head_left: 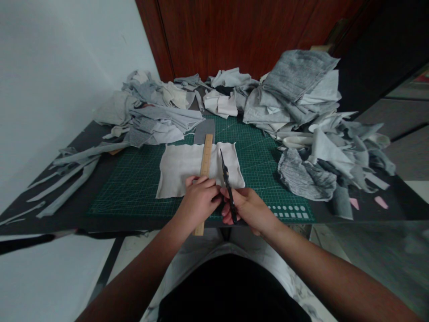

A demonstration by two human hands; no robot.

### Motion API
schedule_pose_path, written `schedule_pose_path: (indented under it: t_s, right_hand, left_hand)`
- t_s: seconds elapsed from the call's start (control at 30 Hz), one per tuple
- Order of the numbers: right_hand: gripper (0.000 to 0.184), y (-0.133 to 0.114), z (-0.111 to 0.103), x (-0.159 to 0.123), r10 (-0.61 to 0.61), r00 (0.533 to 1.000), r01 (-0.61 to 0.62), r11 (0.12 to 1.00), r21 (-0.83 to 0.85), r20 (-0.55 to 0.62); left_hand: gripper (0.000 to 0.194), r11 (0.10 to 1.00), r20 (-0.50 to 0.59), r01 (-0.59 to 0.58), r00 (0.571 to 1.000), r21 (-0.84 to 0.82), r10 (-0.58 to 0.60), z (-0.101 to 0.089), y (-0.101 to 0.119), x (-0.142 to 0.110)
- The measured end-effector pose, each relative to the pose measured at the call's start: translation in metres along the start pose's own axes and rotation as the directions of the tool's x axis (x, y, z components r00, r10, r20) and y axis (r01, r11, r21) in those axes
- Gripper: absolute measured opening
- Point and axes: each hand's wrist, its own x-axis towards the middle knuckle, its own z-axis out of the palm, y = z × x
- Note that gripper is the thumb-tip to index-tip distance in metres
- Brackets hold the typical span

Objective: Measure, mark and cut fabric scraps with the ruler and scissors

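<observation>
Left hand [200,197]: closed over wooden ruler [206,158], pressing it on fabric piece [181,165].
Right hand [246,206]: gripping black scissors [229,190], blades over fabric.
Fabric piece: just beyond both hands, on green cutting mat [134,179].
Cloth heap [295,85]: beyond right hand.

A dark table [72,221] bears a green mat [134,179] and fabric scraps [75,185].

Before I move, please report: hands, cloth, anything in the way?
Left hand at wooden ruler. Right hand holding black scissors over pale cloth. Possibly blocking: ruler across cloth.
</observation>
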Motion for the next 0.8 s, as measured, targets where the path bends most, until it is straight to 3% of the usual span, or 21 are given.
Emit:
schedule_pose_path:
  t_s: [0.8]
  right_hand:
    - [0.052,-0.019,-0.001,0.029,-0.071,0.997,0.07,0.997,-0.041,-0.03]
  left_hand:
    - [0.011,0.998,0.0,-0.025,1.0,-0.049,0.025,0.0,-0.003,0.0]
